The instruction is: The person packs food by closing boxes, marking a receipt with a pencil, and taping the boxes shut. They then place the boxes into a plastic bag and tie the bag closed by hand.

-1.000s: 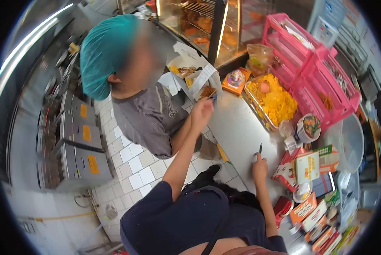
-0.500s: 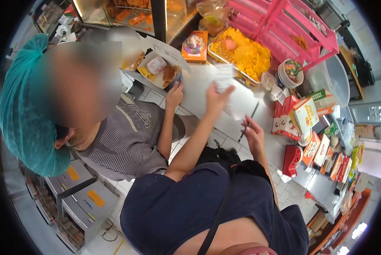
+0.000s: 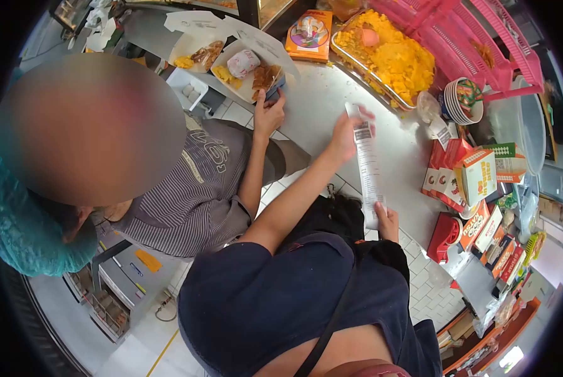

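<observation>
Co-worker in a teal hairnet (image 3: pixel 24 226) stands left of the receipt (image 3: pixel 368 166), their hand (image 3: pixel 269 116) on an open food box (image 3: pixel 247 69) of fried pieces and a wrapped item. Tray of yellow shreds (image 3: pixel 388 56) sits beyond the receipt's top end; stacked printed bowls (image 3: pixel 462 100) and red-and-white cartons (image 3: pixel 464 176) to the right of it. Receipt is a long narrow white strip, printed, stretched over the steel worktop (image 3: pixel 319 103). Left hand (image 3: pixel 347 135) pinches its top end, fingers closed. Right hand (image 3: pixel 387 220) grips the bottom end, fingers curled shut.
</observation>
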`<state>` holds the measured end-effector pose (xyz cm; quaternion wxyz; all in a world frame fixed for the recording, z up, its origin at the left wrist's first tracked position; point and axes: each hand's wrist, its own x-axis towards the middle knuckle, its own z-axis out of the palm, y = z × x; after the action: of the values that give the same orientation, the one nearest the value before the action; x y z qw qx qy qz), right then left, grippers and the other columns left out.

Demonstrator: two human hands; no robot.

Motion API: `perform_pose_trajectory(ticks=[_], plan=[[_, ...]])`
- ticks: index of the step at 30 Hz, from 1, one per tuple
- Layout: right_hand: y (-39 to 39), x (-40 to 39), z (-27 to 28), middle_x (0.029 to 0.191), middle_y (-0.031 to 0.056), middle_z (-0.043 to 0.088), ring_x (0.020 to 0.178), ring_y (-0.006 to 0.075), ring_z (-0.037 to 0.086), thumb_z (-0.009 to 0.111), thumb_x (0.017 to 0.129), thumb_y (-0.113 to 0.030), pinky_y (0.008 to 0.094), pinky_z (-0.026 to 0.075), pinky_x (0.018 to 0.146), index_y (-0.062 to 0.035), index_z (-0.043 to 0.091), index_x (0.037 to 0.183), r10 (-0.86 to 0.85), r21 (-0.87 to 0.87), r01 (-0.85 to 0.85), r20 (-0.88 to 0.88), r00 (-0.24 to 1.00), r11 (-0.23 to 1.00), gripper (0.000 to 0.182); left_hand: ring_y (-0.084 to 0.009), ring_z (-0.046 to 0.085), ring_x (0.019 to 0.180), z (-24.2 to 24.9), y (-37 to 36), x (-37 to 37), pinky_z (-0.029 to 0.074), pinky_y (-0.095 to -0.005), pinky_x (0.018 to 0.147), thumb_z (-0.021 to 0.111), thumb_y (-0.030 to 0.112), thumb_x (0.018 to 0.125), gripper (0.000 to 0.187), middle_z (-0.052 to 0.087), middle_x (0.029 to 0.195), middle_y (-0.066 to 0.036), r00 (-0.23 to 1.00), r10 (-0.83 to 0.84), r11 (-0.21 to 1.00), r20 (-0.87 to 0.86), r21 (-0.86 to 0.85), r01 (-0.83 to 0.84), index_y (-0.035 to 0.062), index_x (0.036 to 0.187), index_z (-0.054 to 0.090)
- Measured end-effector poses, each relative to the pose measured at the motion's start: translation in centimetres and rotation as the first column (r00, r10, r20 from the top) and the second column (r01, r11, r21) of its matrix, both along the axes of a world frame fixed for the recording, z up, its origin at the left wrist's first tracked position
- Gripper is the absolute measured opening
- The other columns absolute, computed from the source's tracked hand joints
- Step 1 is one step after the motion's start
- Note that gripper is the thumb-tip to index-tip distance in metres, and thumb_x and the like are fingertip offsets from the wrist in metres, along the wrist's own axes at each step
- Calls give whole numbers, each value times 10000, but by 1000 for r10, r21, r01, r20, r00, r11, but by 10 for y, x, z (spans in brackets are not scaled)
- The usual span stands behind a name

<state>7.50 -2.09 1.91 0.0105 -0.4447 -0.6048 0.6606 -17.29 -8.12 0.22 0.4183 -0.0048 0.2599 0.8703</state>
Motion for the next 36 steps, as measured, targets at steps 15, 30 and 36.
perform_pose_trajectory(ticks=[15, 30, 36], plan=[[64, -57, -17, 858, 89, 610, 721, 146, 583, 485, 886, -163, 270, 461, 681, 34, 614, 1033, 35, 373, -36, 9, 999, 927, 277, -238, 421, 1177, -39, -24, 15, 249, -492, 981, 697, 343, 684, 470, 495, 1208, -7, 19, -714, 445, -700, -473, -761, 140, 1089, 571], [62, -98, -21, 784, 97, 619, 736, 153, 562, 471, 887, -173, 300, 441, 714, 18, 580, 1090, 68, 53, -50, -439, 896, 997, 299, -285, 334, 1263, -12, -19, 8, 215, -553, 985, 802, 493, 442, 875, 413, 1327, -77, 12, -855, 416, -519, -699, -582, 83, 1160, 516], [55, -108, -22, 811, 106, 655, 799, 144, 605, 453, 831, -9, 246, 450, 699, 29, 649, 936, 298, 275, -225, -264, 917, 935, 225, -282, 344, 1256, -11, -18, 7, 231, -552, 978, 801, 467, 456, 835, 424, 1318, -64, 1, -869, 393, -494, -692, -606, 87, 1147, 524]])
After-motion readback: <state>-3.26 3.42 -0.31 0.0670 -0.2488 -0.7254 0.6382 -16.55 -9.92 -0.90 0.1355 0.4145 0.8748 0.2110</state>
